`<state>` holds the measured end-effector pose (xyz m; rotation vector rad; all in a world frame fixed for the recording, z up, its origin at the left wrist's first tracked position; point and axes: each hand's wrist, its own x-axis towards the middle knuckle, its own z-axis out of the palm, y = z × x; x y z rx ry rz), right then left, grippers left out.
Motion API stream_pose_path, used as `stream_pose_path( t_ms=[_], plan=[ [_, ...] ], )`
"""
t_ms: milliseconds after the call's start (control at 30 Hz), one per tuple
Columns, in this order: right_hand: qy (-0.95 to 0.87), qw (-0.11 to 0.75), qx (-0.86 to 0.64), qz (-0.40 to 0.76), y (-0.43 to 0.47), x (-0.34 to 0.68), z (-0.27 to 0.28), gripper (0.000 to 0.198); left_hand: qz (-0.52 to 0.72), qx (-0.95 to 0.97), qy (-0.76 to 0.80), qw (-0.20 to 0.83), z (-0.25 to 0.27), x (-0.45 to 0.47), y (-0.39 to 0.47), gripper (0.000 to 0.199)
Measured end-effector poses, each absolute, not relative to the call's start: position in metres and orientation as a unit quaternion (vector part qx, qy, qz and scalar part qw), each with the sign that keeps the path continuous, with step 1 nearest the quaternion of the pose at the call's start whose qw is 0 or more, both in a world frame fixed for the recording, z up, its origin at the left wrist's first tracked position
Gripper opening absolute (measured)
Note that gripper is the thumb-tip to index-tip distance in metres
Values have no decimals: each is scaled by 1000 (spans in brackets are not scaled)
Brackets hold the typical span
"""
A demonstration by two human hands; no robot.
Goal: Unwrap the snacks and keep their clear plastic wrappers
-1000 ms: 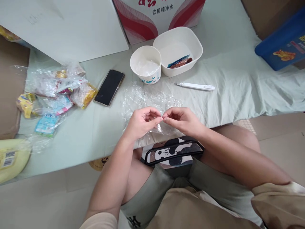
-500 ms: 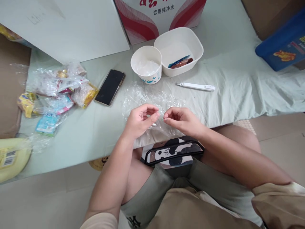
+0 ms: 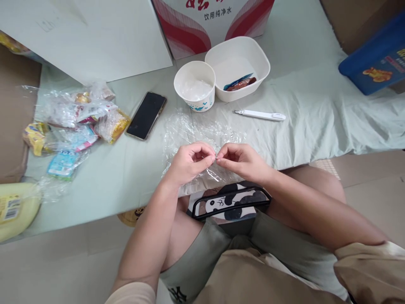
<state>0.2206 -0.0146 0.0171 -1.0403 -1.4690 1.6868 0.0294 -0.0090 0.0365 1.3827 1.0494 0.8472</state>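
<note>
My left hand [image 3: 190, 164] is closed in a pinch, thumb against fingertips. Its tips meet those of my right hand [image 3: 243, 160], which pinches in the same way. Whatever sits between the fingertips is too small to make out. Under both hands a crumpled sheet of clear plastic film [image 3: 204, 128] lies on the pale green cloth [image 3: 126, 177]. Just beyond it stands a white paper cup [image 3: 182, 90] with blue print, clear plastic inside. A white bowl [image 3: 257, 71] beside it holds small wrappers [image 3: 239, 83]. The white utility knife [image 3: 261, 115] lies right of the film.
A phone [image 3: 147, 115] lies left of the cup, near a heap of plastic-wrapped packets [image 3: 72, 122]. White and red cartons [image 3: 190, 36] stand behind. A yellow container [image 3: 19, 211] sits at left, a blue box [image 3: 376, 59] at right. A panda-patterned item [image 3: 232, 202] is between the knees.
My left hand has moved slightly right, and its fingertips now meet those of my right hand. Between them there was a small gap before. The objects on the cloth have not moved.
</note>
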Motion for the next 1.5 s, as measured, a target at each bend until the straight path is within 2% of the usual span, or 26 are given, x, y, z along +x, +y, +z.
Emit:
stream_pose_path(
  t_ms=[467, 700, 867, 967, 1200, 1500],
  plan=[
    [-560, 352, -407, 630, -16, 220, 21, 25, 378, 570, 443, 579, 37, 32, -11, 15],
    [-651, 379, -410, 514, -21, 221, 22, 18, 372, 602, 450, 544, 34, 33, -12, 12],
    [-727, 437, -398, 348, -23, 220, 19, 9, 366, 607, 450, 543, 34, 32, -13, 11],
    [-749, 443, -395, 295, -24, 219, 17, 7, 359, 608, 450, 546, 34, 31, -14, 11],
    [-737, 439, -388, 336, -23, 220, 20, 11, 360, 610, 443, 550, 35, 30, -14, 14],
    [-610, 418, -458, 494, -20, 221, 22, 18, 372, 598, 454, 546, 36, 27, -12, 12]
  ],
)
